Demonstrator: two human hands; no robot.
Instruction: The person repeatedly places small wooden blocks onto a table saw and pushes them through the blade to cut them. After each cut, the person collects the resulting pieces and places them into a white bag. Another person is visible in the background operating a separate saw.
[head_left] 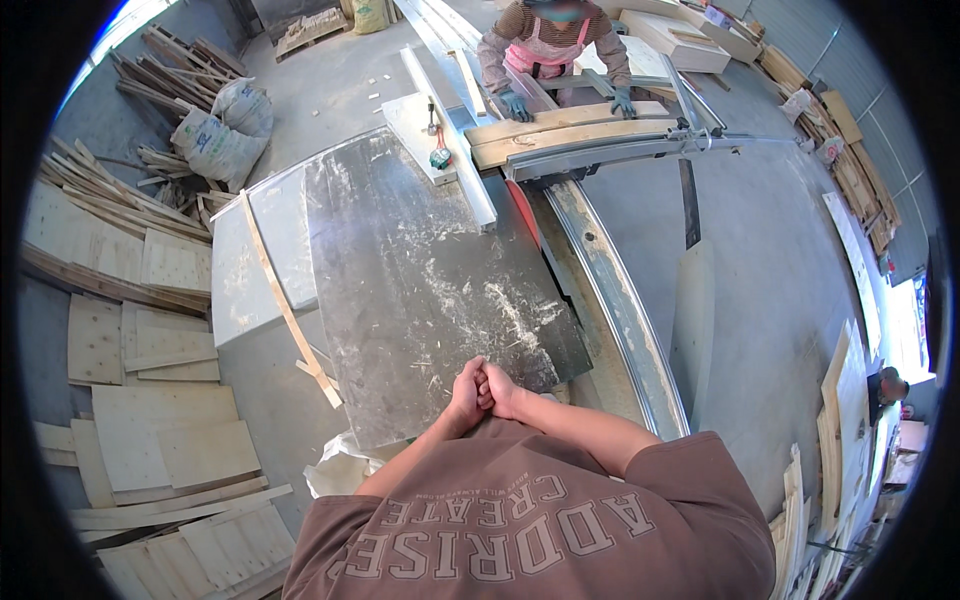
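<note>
My left hand (466, 393) and my right hand (501, 387) are clasped together in front of my body, fingers closed against each other. No object shows in either of them. They are over the near edge of a dark saw table (400, 270) strewn with pale sawdust and chips. Across the table, a co-worker (555, 50) in a pink apron and blue-green gloves rests both hands on wooden boards (570, 135). Those boards lie against a metal crosscut fence (600, 155). A red strip (523, 213) runs along the table's slot beside the boards.
A metal rail (620, 290) runs along the table's right side. The rip fence (475, 180) stands at the far end, by a white board (415, 125) carrying a small tool. A long wooden strip (285, 300) crosses the left side. Stacked panels (165, 430) and sacks (225, 140) stand further left.
</note>
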